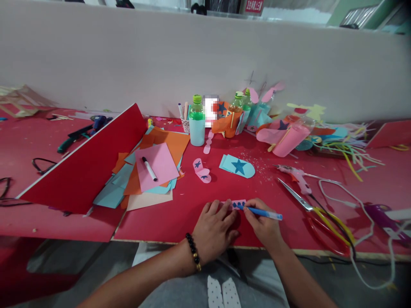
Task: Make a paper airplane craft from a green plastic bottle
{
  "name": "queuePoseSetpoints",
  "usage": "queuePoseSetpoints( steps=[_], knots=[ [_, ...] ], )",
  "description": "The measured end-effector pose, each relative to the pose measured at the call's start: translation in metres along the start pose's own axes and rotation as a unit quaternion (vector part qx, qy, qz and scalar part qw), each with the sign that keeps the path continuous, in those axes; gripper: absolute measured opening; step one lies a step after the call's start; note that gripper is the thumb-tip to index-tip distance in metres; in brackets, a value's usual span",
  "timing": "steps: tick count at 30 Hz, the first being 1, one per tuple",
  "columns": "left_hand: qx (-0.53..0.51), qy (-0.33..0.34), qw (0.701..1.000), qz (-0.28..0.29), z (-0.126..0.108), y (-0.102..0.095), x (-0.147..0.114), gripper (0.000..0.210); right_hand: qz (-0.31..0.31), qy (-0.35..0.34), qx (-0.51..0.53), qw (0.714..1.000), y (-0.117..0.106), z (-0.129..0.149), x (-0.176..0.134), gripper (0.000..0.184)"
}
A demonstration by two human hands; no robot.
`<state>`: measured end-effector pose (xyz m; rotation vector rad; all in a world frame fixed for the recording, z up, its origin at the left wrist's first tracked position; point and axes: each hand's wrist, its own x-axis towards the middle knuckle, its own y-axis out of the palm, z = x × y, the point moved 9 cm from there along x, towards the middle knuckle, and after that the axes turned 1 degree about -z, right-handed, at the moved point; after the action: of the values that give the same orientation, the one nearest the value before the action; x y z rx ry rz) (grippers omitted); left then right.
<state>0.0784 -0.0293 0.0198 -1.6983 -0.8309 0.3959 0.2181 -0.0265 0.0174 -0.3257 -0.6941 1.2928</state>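
Observation:
Between my fingers, my right hand (263, 222) pinches a blue marker pen (265, 213), its tip at a small pink paper strip (239, 202) near the table's front edge. Dark blue spots show along that strip. My left hand (215, 226) lies flat with fingers spread, pressing the strip's left end and hiding part of it. Beyond my hands rest light blue paper pieces with a rounded end and a blue star (238, 167). Left of them are pink paper shapes with small blue stars (202, 171).
Scissors (308, 205) and a pink glue gun (296, 176) with its cord lie at right. Coloured paper sheets (157, 167) with a capped marker (149, 168) are stacked at left, beside a leaning red board (96, 167). Paper-wrapped bottles (197, 124) stand at the back.

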Motion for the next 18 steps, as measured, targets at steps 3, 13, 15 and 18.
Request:
queuePoseSetpoints(
  steps=[3, 13, 15, 18],
  knots=[
    [-0.003, 0.0, 1.0, 0.001, 0.0, 0.0, 0.0, 0.052, 0.012, -0.003, 0.01, 1.0, 0.002, 0.003, 0.001, 0.012],
    [-0.024, -0.005, 1.0, -0.005, 0.002, 0.0, -0.002, 0.051, -0.1, 0.024, 0.031, 0.994, -0.021, -0.002, -0.002, 0.01],
    [-0.025, -0.009, 1.0, -0.005, 0.003, 0.0, -0.002, 0.051, -0.135, 0.034, 0.043, 0.989, -0.029, -0.004, -0.003, 0.011],
    [-0.028, -0.012, 1.0, -0.006, 0.003, 0.0, -0.003, 0.052, -0.142, 0.03, 0.051, 0.988, -0.031, -0.002, -0.004, 0.011]
  ],
)
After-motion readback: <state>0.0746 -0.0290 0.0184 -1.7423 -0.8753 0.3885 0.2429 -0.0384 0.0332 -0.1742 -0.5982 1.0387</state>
